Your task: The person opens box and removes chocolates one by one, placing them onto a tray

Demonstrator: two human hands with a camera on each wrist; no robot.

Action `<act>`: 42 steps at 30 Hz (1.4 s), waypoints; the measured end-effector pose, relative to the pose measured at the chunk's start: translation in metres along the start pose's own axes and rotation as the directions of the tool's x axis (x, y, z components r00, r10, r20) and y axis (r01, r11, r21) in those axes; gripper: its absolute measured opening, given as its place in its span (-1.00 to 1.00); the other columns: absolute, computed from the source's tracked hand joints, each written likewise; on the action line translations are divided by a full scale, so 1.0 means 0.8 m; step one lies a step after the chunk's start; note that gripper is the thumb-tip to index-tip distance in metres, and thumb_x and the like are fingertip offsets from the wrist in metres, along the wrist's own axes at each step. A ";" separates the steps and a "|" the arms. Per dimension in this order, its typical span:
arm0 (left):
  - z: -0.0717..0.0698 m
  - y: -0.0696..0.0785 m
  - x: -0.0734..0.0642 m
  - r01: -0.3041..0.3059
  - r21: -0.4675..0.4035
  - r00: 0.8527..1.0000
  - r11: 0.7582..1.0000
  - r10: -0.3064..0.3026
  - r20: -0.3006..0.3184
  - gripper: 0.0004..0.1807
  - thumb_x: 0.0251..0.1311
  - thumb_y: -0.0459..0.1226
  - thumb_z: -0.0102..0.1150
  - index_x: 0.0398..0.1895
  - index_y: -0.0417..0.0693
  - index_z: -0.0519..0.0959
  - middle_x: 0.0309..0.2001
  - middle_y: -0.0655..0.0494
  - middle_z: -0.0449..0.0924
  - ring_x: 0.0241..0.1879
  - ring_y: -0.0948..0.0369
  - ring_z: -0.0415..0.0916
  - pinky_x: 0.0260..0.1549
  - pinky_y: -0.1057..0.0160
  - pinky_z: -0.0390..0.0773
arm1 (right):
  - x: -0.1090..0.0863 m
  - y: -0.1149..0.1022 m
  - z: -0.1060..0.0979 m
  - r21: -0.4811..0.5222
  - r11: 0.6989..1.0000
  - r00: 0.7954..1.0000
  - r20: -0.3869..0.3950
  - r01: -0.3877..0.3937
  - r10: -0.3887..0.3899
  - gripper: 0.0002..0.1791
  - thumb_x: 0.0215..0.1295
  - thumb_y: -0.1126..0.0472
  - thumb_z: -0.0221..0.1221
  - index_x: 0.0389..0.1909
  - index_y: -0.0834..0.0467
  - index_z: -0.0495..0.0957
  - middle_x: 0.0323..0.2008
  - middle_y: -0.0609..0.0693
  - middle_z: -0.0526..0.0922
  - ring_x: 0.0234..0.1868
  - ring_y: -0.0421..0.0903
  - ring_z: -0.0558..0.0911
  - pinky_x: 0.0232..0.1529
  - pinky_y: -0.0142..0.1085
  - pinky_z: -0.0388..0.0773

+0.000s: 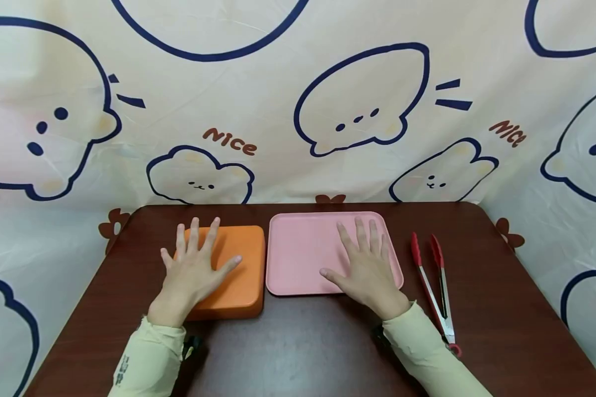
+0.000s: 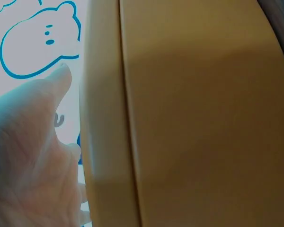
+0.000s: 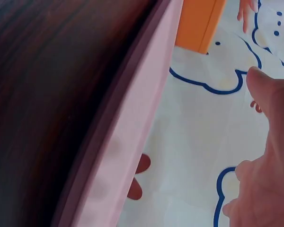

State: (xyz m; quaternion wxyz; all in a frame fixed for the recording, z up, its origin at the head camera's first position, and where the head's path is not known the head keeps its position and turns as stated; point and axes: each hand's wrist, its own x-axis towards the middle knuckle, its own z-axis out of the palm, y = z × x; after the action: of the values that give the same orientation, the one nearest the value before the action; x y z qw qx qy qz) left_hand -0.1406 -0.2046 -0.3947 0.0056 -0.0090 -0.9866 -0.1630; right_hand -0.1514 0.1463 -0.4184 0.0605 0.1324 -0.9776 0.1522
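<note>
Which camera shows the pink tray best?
The head view: the tray shows nearly whole, partly hidden by the right hand. The right wrist view catches only a slanted strip; the left wrist view, none.

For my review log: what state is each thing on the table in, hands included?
Orange box: appears closed, its side seam showing no gap.
Pink tray: lying flat, nothing visible on it.
Tongs: lying down, arms spread open.
Left hand: fingers spread, over the box.
Right hand: fingers spread, above the tray, not touching it.
</note>
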 end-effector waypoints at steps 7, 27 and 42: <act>-0.006 -0.023 -0.003 0.014 -0.007 1.000 1.000 -0.014 0.005 0.09 0.27 0.43 -0.06 0.67 0.24 -0.29 0.62 -0.33 -0.37 0.56 -0.40 -0.41 0.24 -0.69 -0.25 | 0.002 -0.019 0.009 0.014 0.998 0.997 0.029 0.067 -0.067 0.08 0.21 -0.44 0.19 0.63 -0.11 -0.02 0.63 0.23 -0.09 0.63 0.32 -0.17 0.52 0.33 -0.07; -0.018 -0.070 -0.014 0.034 -0.156 0.988 0.987 -0.010 0.151 0.05 0.42 0.30 -0.12 0.65 -0.12 -0.28 0.55 -0.46 -0.13 0.46 -0.43 0.00 0.33 -0.49 0.12 | 0.005 -0.090 0.046 0.045 0.974 0.974 0.027 0.224 -0.225 -0.06 0.30 -0.33 0.20 0.56 0.04 0.17 0.45 0.20 0.33 0.48 0.27 0.24 0.54 0.16 0.05; -0.027 -0.108 -0.039 0.015 -0.247 0.963 0.969 0.052 0.264 0.15 0.32 0.18 0.20 0.56 -0.47 -0.14 0.50 -0.58 -0.02 0.45 -0.45 0.04 0.31 -0.44 0.19 | -0.002 -0.149 0.059 0.228 0.921 0.920 0.168 0.315 -0.356 0.09 0.31 -0.35 0.20 0.61 0.18 -0.02 0.56 0.06 0.22 0.52 0.02 0.24 0.50 -0.05 0.24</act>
State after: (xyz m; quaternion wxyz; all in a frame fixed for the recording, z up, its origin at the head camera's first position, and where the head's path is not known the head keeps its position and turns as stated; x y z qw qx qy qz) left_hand -0.1111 -0.2934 -0.4025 -0.1277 -0.0411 -0.9502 -0.2814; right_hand -0.1204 0.0222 -0.4297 -0.0290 0.3188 -0.9213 0.2209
